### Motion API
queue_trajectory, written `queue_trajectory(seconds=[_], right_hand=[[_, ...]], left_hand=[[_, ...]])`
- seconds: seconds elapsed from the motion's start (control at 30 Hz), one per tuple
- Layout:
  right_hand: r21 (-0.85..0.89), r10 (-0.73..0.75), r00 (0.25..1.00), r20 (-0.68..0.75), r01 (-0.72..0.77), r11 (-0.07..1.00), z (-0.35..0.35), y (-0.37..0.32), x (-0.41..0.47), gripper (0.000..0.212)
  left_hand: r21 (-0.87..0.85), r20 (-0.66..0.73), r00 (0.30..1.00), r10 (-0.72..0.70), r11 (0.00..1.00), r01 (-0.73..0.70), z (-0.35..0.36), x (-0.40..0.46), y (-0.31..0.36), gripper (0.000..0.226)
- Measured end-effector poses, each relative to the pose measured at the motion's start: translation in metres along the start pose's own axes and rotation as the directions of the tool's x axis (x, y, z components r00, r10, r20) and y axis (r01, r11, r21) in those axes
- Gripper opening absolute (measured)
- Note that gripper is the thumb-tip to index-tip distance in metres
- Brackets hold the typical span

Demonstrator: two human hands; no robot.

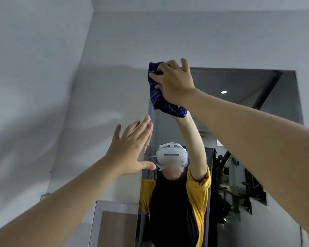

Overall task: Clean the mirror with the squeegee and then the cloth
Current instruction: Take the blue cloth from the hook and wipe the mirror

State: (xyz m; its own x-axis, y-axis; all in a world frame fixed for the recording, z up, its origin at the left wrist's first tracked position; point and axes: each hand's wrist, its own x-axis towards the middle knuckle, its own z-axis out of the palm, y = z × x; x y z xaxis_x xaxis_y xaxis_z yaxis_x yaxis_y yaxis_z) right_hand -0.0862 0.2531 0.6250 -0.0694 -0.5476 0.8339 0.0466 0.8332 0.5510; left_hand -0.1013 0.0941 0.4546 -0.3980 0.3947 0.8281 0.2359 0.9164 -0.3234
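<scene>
Wall (pixel 43 86) — pale grey, running around the mirror's top and left edge.
Mirror (pixel 239 107) — tall, wall-mounted, reflecting the person.
Cloth (pixel 157 97) — dark blue with thin stripes, bunched against the mirror's top left corner.
Right hand (pixel 175 81) — clasping the cloth, pressed to the mirror.
Left hand (pixel 130 150) — fingers spread wide, holding nothing, at the mirror's left edge.

mirror (pixel 239 90) top-left corner: lying hidden behind cloth (pixel 159 97) and right hand (pixel 175 81)
mirror lower part: running off the bottom edge
cloth middle: sitting covered by the right hand
both forearms: being cut by frame edges
</scene>
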Motion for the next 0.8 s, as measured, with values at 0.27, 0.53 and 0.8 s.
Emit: queue_trajectory(seconds=[0.27, 0.53, 0.8], right_hand=[[0.069, 0.135, 0.989, 0.058, -0.139, 0.988, 0.009, 0.024, -0.035, 0.085], [0.03, 0.388, 0.919, 0.069, -0.391, 0.92, 0.009, 0.097, -0.084, 0.083], [0.052, 0.673, 0.735, 0.086, -0.678, 0.734, 0.003, 0.164, -0.159, 0.083]], left_hand=[[-0.026, 0.028, 0.999, -0.022, 0.999, 0.023, -0.003, -0.001, 0.002, 0.12], [-0.011, 0.032, 0.999, -0.042, 0.999, 0.043, 0.001, -0.001, 0.001, 0.121], [0.03, 0.037, 0.994, -0.104, 0.994, 0.103, -0.005, 0.001, 0.013, 0.122]])
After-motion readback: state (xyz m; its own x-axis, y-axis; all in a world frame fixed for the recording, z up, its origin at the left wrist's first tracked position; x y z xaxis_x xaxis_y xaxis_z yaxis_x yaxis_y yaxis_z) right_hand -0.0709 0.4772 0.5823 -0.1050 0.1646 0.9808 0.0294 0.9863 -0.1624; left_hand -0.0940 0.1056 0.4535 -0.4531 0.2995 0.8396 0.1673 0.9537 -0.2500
